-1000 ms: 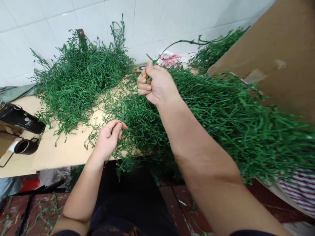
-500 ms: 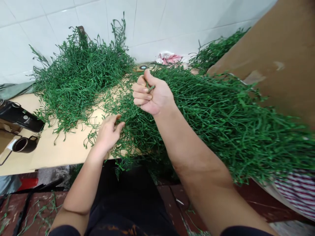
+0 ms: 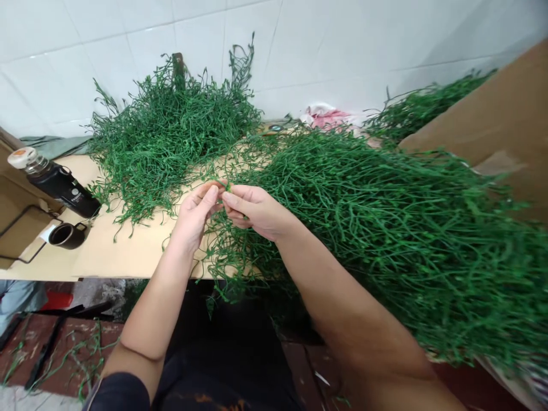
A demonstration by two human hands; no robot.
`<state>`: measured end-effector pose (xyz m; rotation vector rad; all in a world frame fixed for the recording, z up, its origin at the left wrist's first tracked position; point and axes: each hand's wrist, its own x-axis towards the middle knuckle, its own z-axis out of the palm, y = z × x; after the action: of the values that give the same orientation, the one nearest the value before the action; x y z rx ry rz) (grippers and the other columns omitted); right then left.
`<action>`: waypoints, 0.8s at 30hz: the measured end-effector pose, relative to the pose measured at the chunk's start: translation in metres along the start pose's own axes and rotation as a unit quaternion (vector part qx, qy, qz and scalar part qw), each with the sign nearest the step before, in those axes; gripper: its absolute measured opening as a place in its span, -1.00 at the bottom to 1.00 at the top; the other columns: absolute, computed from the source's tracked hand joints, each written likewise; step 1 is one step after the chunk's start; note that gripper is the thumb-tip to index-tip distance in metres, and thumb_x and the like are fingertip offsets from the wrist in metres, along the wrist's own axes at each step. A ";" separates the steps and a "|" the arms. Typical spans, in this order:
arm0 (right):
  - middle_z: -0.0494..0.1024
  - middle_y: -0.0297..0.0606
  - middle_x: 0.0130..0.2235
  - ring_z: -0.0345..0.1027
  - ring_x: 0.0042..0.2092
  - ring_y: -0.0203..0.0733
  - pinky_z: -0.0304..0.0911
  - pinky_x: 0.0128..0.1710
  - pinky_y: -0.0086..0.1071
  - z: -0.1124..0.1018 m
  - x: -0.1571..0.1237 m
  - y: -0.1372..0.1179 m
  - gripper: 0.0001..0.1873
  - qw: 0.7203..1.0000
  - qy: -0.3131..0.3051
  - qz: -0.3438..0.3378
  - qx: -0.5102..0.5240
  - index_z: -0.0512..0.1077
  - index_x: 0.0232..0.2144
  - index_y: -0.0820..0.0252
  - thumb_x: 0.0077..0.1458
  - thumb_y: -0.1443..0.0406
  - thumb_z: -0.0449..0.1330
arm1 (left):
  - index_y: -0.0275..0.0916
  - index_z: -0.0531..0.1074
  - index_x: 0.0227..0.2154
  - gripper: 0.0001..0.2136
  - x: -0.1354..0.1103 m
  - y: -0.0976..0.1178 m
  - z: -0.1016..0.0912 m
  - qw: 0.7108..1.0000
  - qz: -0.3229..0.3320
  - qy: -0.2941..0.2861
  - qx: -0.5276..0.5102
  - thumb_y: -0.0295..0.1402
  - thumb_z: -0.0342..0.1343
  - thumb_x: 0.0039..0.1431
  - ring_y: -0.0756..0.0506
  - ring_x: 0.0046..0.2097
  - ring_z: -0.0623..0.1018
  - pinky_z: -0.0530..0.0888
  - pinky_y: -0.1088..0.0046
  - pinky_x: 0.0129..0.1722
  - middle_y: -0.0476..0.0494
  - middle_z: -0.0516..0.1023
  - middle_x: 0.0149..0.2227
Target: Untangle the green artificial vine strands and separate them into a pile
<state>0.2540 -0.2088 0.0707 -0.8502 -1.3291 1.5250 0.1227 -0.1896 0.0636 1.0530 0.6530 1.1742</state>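
Note:
In the head view my left hand (image 3: 193, 214) and my right hand (image 3: 254, 212) meet above the table, fingertips almost touching. Both are closed in a pinch on a thin green stem (image 3: 228, 187), of which only a short bit shows; the rest is hidden by the fingers. Beneath and to the right of my hands spreads a big heap of long green stems (image 3: 368, 200) with small bud-like tips. Another tangled pile of green stems (image 3: 166, 131) rises behind and to the left, against the wall.
At the left lie a black thermos flask (image 3: 64, 185) and a dark mug (image 3: 67, 235). A brown cardboard sheet (image 3: 492, 125) leans at the right. A pink and white cloth (image 3: 327, 117) sits by the tiled wall (image 3: 334, 51). The table's front edge (image 3: 128, 274) runs before my body.
My right hand came down and left from its raised position to meet my left hand, whose fingers closed. The view turned left, showing more of the flask.

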 end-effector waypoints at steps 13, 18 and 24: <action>0.37 -0.31 -0.44 0.17 -0.41 -0.38 0.14 -0.39 -0.42 0.008 -0.013 -0.002 -0.76 0.968 -0.047 0.003 -0.247 0.40 -0.38 0.26 0.00 0.17 0.17 | -0.22 0.28 -0.51 -0.89 -0.051 0.088 -0.078 0.986 0.100 0.128 -0.030 -0.40 0.00 0.11 0.14 -0.68 0.05 0.01 0.60 -0.65 0.14 0.05 -0.69; 0.43 -0.23 -0.40 0.24 -0.37 -0.32 0.18 -0.30 -0.36 0.016 0.005 0.005 -0.77 0.921 -0.054 -0.001 -0.387 0.43 -0.33 0.30 0.05 0.23 0.10 | -0.15 0.33 -0.50 -0.91 -0.125 0.114 -0.135 0.958 0.080 0.200 0.192 -0.30 0.12 0.00 0.10 -0.68 0.01 -0.04 0.53 -0.67 0.13 0.05 -0.73; 0.37 0.04 -0.05 0.16 0.05 0.08 0.11 0.00 -0.13 0.045 0.048 0.030 -0.60 0.734 -0.093 -0.025 -0.672 0.40 -0.04 0.29 0.04 0.29 0.09 | -0.18 0.38 -0.51 -0.75 -0.176 0.080 -0.198 0.820 -0.247 0.124 0.501 -0.09 0.11 -0.06 -0.03 -0.46 0.45 0.38 0.43 -0.41 0.01 0.49 -0.53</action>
<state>0.1897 -0.1796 0.0523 -1.4722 -2.5979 0.3379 -0.1327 -0.2927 0.0390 1.4552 1.7538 0.4445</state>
